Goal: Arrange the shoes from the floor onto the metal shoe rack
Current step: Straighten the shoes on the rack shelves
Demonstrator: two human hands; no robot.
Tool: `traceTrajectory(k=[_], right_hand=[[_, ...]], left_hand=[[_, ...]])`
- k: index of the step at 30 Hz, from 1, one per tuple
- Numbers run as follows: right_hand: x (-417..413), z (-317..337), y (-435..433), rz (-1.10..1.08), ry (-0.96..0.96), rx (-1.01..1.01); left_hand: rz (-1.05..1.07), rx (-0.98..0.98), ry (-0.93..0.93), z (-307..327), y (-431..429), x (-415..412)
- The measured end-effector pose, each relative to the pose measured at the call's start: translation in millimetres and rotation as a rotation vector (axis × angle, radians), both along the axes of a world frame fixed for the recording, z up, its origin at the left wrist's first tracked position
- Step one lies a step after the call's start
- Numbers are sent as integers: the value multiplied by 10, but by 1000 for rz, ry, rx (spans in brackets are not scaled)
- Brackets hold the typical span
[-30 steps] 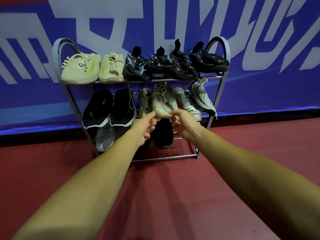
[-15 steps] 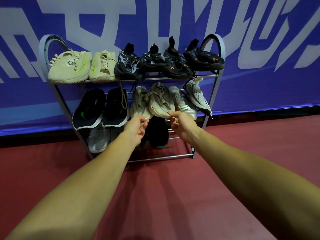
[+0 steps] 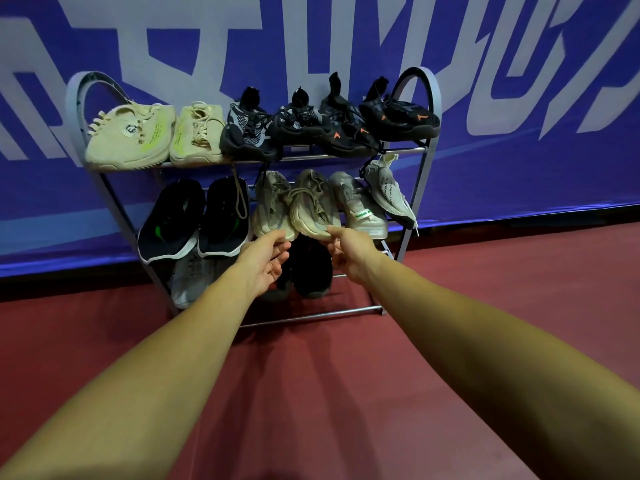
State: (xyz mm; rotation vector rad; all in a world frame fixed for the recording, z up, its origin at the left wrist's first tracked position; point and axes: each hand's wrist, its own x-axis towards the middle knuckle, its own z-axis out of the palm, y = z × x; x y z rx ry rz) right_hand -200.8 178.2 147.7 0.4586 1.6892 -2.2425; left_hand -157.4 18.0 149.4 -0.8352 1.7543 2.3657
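Reaching in from the lower corners of the head view, both bare forearms meet at the middle tier of the metal shoe rack [image 3: 429,109], which stands in the upper centre of the frame on the red floor [image 3: 502,306] against a blue banner [image 3: 519,174] with large pale lettering. The left hand [image 3: 265,259] sits just below and left of frame centre, palm turned inward, fingers loosely spread, its thumb and fingertips touching the toe of the left beige sneaker [image 3: 268,209]; whether it grips that toe or only rests against it cannot be told. The right hand [image 3: 349,252], just right of it, has its thumb pressed on the front edge of the right beige sneaker [image 3: 313,206] with the fingers curled beneath, pinching the toe. These two sneakers lie side by side on the middle tier, toes pointing down toward the hands, laces tangled between them.

Left of them on the same tier rest two black slip-ons [image 3: 194,216] with white edging, and to the right a grey sneaker with a green tag [image 3: 360,206] and a pale knit sneaker [image 3: 388,188] tilted against the rack's right post. The top tier holds two cream sneakers [image 3: 152,133] at the upper left and four black sneakers [image 3: 332,123] running to the right arch. On the bottom tier, behind the hands, a grey sneaker [image 3: 192,275] and black shoes [image 3: 311,268] are partly hidden
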Motion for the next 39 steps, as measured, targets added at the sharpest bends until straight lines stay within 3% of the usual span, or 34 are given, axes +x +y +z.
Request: traceTrajectory(k=[13, 23, 33, 39], right_hand=[[230, 133, 428, 23, 107, 32], [29, 43, 733, -109, -48, 183], [-148, 49, 588, -199, -87, 20], [-120, 149, 580, -197, -88, -188]], left_hand=[[-140, -56, -58, 61, 471, 15], [-164, 11, -63, -7, 871, -175], [-180, 82, -99, -56, 991, -331], [-164, 79, -91, 8, 985, -289]])
